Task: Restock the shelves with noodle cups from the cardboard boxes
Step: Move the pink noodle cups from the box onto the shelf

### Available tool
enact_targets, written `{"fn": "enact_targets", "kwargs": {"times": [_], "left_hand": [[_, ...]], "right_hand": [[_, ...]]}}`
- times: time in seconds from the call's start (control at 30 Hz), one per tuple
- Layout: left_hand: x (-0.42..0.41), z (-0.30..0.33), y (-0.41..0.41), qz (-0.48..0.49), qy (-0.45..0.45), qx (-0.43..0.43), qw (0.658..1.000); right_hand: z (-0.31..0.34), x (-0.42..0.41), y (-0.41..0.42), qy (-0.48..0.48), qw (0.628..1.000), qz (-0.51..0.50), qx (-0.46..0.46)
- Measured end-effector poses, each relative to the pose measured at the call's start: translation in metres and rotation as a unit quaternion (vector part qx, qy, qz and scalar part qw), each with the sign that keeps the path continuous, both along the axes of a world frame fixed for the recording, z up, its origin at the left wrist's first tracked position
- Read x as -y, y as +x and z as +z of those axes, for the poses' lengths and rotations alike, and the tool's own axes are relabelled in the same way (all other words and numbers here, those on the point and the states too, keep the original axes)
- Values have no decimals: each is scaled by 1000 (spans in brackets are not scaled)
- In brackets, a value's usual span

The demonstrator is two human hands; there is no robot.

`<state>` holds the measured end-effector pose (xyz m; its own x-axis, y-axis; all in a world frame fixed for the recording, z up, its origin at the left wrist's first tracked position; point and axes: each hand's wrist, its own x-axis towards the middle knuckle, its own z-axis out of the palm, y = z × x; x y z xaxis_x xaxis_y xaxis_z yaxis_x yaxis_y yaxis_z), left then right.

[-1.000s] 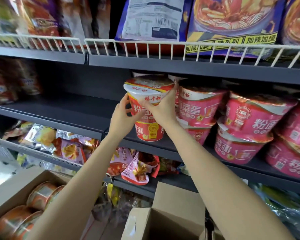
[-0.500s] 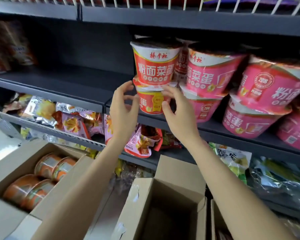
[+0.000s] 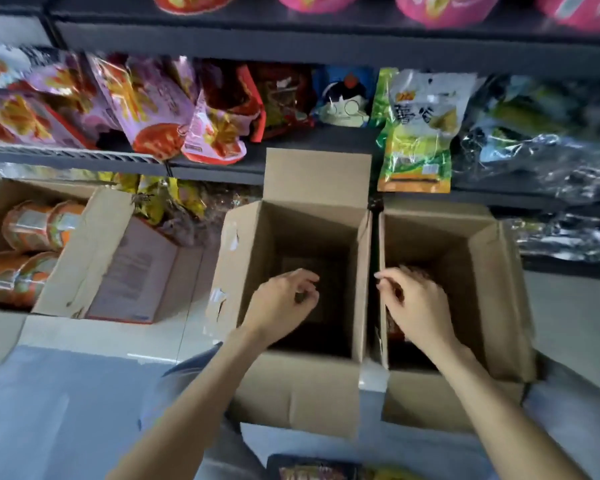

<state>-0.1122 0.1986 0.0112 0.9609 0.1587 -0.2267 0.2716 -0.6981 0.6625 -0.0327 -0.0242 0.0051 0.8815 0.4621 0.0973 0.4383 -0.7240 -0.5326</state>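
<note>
Head view, left hand (image 3: 279, 303) loosely curled, empty, over middle box (image 3: 291, 386), right hand (image 3: 418, 306) likewise above noodle cup (image 3: 394, 327) in right box (image 3: 492, 271)

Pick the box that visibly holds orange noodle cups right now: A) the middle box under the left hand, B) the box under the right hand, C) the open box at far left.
C: orange noodle cups lie on their sides in the far-left box, while the middle box shows only a dark bare bottom.
</note>
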Motion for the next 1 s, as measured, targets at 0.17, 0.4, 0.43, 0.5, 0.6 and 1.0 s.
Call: {"fn": "enact_targets", "kwargs": {"times": [0.17,0.4,0.43,0.5,0.6,1.0], "left_hand": [[74,-45,38,-11,9,-50,999],[115,-87,98,69,10,-45,997],[115,-90,102,66,13,-43,997],[112,-93,106,61,32,-32,997],[103,-94,111,49,61,-9,997],[94,-103,120,51,11,-14,999]], "right_hand": [[-70,77,25,-146,975,-77,-148],[-168,92,98,-249,942,-20,-224],[-183,93,106,-254,939,-10,-232],[-213,97,121,-267,928,11,-259],[-253,102,135,-274,920,22,-279],[-331,97,177,-422,855,134,-270]]}}
